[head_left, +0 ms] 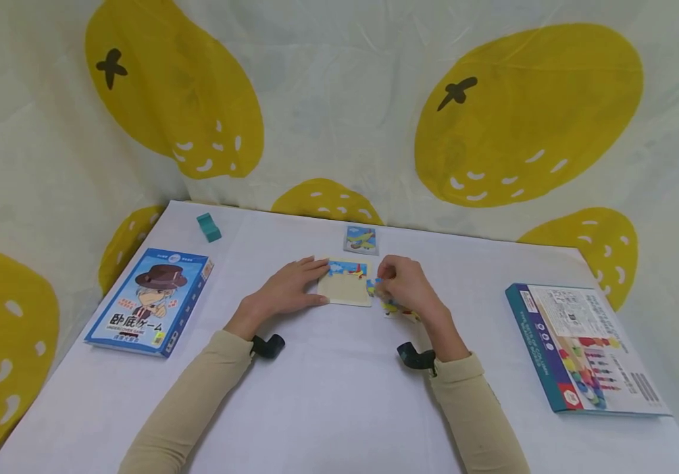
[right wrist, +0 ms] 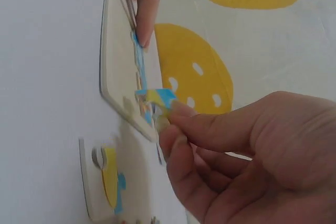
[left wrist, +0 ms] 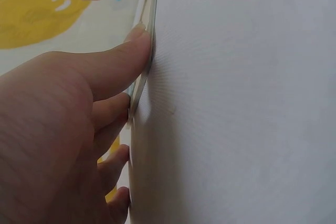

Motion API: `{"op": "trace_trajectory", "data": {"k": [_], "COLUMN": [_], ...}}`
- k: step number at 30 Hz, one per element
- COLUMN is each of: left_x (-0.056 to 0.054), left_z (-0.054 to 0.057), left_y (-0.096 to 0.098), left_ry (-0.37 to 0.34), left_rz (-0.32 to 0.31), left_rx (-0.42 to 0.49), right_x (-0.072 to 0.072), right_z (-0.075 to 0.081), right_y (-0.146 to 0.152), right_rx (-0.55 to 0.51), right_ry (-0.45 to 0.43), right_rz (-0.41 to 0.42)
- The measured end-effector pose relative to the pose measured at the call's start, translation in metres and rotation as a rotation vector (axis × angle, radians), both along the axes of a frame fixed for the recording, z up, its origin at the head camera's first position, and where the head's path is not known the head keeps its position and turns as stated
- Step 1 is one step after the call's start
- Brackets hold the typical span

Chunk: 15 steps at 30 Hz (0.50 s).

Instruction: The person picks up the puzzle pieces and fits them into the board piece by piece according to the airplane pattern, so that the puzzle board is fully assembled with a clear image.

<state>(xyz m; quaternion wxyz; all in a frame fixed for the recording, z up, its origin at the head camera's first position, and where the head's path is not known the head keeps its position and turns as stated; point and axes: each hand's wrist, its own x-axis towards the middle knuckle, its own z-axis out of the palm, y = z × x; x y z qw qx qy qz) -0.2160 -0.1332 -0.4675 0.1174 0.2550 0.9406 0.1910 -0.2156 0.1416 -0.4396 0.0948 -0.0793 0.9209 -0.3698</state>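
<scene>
A square puzzle board (head_left: 344, 293) lies on the table, its far strip filled with blue pieces showing part of a picture. My left hand (head_left: 292, 286) rests along the board's left side, thumb at the near corner and fingers stretched toward the far corner. In the left wrist view the thumb (left wrist: 123, 59) presses the board's edge. Between thumb and forefinger, my right hand (head_left: 406, 283) pinches a blue and yellow puzzle piece (right wrist: 160, 98), held close over the board's right edge. More loose puzzle pieces (right wrist: 109, 179) lie beneath and beside the right hand, partly hidden by it.
A small picture card (head_left: 360, 239) with an airplane lies behind the board. At the left are a blue game box (head_left: 150, 303) and a teal block (head_left: 208, 227). A white and teal box (head_left: 588, 349) lies at the right. A printed cloth (head_left: 339, 131) hangs behind the table.
</scene>
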Motion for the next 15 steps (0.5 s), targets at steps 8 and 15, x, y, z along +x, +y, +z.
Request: {"op": "trace_trajectory", "data": {"k": [8,15], "left_x": [-0.002,-0.002], "left_z": [0.000,-0.001], "left_y": [0.000,0.001], "left_ry": [-0.005,-0.006], "left_rz": [0.000,-0.007], "left_rx": [0.005,0.003], "right_x": [-0.002,-0.004], "right_z": [-0.009,-0.020], "right_y": [-0.024,-0.046], "right_rx": [-0.191,-0.259], "right_ry": [0.007,-0.013], "right_rz": [0.053,0.004]}}
